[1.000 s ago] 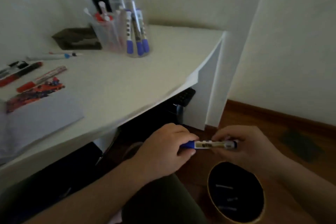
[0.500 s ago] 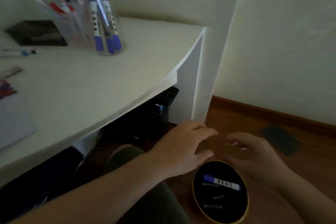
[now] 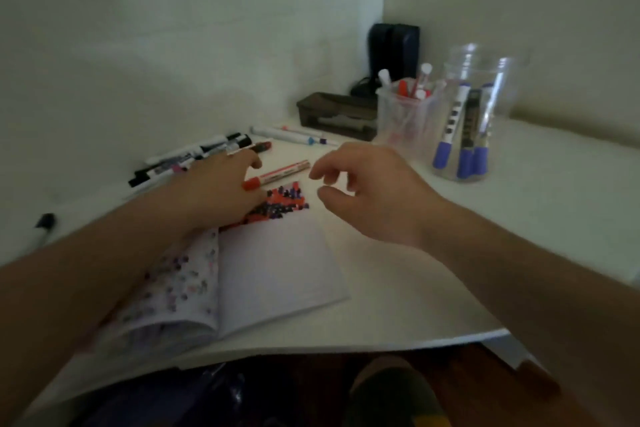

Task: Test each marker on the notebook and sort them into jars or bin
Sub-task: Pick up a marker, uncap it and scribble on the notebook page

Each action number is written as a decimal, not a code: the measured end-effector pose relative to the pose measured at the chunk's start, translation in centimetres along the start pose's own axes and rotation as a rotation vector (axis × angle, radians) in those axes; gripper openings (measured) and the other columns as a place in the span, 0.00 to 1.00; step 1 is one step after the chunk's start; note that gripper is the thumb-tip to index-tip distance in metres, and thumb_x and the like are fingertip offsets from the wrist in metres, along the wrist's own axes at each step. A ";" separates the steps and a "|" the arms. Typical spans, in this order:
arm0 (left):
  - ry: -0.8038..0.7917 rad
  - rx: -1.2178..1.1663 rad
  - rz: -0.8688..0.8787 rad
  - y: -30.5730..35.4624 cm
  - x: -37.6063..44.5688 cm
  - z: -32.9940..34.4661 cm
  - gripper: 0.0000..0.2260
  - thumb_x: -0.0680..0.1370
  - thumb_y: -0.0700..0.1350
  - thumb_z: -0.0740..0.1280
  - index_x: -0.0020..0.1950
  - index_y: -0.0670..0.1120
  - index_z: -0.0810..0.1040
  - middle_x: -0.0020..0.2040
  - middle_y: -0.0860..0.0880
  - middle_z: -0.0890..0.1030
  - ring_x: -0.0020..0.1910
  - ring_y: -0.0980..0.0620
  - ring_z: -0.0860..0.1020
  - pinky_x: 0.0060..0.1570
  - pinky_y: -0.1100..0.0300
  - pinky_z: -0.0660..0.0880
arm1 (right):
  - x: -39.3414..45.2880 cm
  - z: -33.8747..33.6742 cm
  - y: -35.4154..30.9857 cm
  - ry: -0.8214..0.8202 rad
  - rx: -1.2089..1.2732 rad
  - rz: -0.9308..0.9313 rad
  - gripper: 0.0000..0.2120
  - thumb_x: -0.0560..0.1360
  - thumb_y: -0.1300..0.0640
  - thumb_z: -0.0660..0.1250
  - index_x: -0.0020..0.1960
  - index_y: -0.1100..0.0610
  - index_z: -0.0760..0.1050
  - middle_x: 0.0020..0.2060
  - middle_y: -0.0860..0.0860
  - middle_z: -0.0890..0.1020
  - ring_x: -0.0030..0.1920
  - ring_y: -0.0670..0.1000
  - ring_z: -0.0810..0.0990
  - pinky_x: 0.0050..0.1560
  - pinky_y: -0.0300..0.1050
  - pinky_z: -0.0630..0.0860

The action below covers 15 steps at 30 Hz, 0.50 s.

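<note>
You have lifted both hands from the bin up over the desk; your left hand point(image 3: 221, 191) rests on the notebook point(image 3: 277, 270), touching the red marker point(image 3: 277, 174), your right hand point(image 3: 377, 194) hovers beside it, loosely curled, empty

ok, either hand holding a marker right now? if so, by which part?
Nothing is held. The left hand rests on the notebook, fingers at the red marker on the desk, no grip closed round it. The right hand hovers, loosely curled and empty.
</note>
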<state>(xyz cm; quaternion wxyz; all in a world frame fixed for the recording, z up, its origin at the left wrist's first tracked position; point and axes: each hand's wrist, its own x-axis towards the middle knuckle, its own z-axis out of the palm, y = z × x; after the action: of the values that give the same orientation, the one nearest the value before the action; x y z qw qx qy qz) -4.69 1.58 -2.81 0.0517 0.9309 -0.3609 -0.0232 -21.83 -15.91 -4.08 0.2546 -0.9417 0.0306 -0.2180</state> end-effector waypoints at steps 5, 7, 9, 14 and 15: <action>-0.005 0.174 -0.011 -4.7 0.2 1.5 0.21 0.81 0.61 0.60 0.73 0.60 0.65 0.70 0.46 0.74 0.67 0.41 0.72 0.64 0.45 0.74 | 8.9 6.0 1.3 -0.134 -0.251 0.087 0.17 0.83 0.51 0.63 0.71 0.44 0.76 0.69 0.49 0.75 0.68 0.55 0.72 0.70 0.52 0.71; 0.059 0.138 0.003 -5.2 1.0 2.1 0.23 0.82 0.57 0.60 0.76 0.58 0.63 0.73 0.45 0.72 0.70 0.41 0.70 0.66 0.45 0.72 | 10.3 7.5 1.9 -0.207 -0.317 0.131 0.17 0.84 0.45 0.60 0.72 0.43 0.74 0.68 0.51 0.73 0.69 0.59 0.68 0.69 0.57 0.71; 0.115 0.092 0.022 -4.8 1.7 2.4 0.25 0.80 0.58 0.61 0.77 0.57 0.63 0.74 0.46 0.70 0.71 0.42 0.68 0.67 0.44 0.71 | 10.9 8.3 2.4 -0.217 -0.335 0.172 0.17 0.82 0.39 0.62 0.69 0.39 0.75 0.66 0.49 0.72 0.68 0.59 0.65 0.66 0.58 0.70; 0.306 0.090 0.200 -4.6 3.0 3.9 0.27 0.78 0.68 0.55 0.71 0.56 0.73 0.65 0.50 0.78 0.64 0.46 0.74 0.63 0.44 0.74 | 10.8 8.9 2.1 -0.009 -0.345 0.035 0.09 0.80 0.42 0.66 0.59 0.40 0.78 0.60 0.44 0.76 0.63 0.54 0.67 0.56 0.51 0.65; 0.354 0.096 0.241 -4.6 3.1 4.0 0.27 0.79 0.67 0.53 0.71 0.55 0.74 0.62 0.50 0.80 0.61 0.46 0.76 0.60 0.44 0.75 | 10.6 8.8 1.9 0.062 -0.315 -0.011 0.09 0.80 0.42 0.68 0.59 0.41 0.80 0.57 0.43 0.78 0.60 0.53 0.69 0.54 0.51 0.66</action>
<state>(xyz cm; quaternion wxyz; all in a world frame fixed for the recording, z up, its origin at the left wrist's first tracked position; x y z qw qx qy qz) 0.32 2.55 -7.36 0.0722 0.8718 -0.4558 0.1644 -8.41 -15.30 -7.65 0.1014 -0.9629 0.0672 -0.2409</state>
